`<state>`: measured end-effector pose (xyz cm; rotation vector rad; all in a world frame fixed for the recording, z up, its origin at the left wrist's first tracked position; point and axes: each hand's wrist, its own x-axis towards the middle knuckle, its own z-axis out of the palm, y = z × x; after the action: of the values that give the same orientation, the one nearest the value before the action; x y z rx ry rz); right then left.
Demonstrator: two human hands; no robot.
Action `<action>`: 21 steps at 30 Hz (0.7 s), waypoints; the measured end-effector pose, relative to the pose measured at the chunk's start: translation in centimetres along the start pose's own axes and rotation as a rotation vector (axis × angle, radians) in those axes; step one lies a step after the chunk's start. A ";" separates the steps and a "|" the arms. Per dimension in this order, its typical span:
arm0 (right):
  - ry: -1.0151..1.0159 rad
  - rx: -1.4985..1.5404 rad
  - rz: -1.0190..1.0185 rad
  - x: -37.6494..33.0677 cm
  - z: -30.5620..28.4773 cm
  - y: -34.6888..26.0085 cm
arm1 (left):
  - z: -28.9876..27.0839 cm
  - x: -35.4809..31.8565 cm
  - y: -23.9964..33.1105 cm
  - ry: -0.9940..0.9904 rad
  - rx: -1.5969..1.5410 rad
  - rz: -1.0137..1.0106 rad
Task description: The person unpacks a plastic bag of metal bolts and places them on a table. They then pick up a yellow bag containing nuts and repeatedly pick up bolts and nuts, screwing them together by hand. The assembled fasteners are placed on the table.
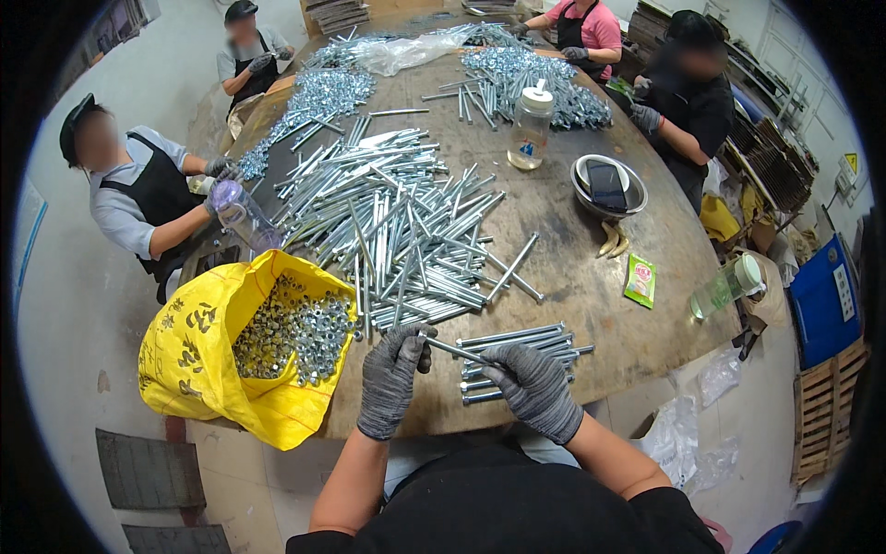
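Both my hands wear grey knitted gloves. A long silver bolt [454,350] spans between them above the table's near edge. My left hand [389,380] pinches its left end; whether a nut sits there is hidden by the fingers. The other end rests in the closed fingers of my right hand [533,388]. Just beyond the right hand, a small row of long bolts [521,343] lies side by side. A large loose pile of long bolts [397,231] covers the table ahead. Left of my left hand, a yellow woven bag [198,346] gapes around many hex nuts [300,337].
The wooden table [646,314] holds a clear jar [531,129], a metal bowl with a phone [606,185], bananas [613,242], a green packet [640,282] and a bottle [724,288]. Small hardware [544,88] is heaped farther back. Several co-workers stand around; one holds a purple-topped bottle [242,214].
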<state>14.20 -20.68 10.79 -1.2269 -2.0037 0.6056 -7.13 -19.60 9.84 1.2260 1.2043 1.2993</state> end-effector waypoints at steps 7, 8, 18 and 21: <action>-0.473 0.699 0.335 0.1 -0.8 1.9 | -0.7 -0.1 0.3 -0.305 -0.199 0.115; -0.468 0.726 0.365 0.3 -0.8 1.8 | -0.3 0.1 -0.1 -0.310 -0.269 0.103; -0.189 0.473 0.024 0.2 -3.4 3.2 | 0.0 -1.3 0.2 -0.290 0.013 -0.050; -0.448 0.442 0.197 0.2 -4.2 3.2 | 0.7 -1.9 -0.2 -0.237 0.355 0.368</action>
<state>19.19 -18.95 11.32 -1.0824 -1.9487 1.4416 -6.30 -21.46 9.47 1.8733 1.0978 1.1815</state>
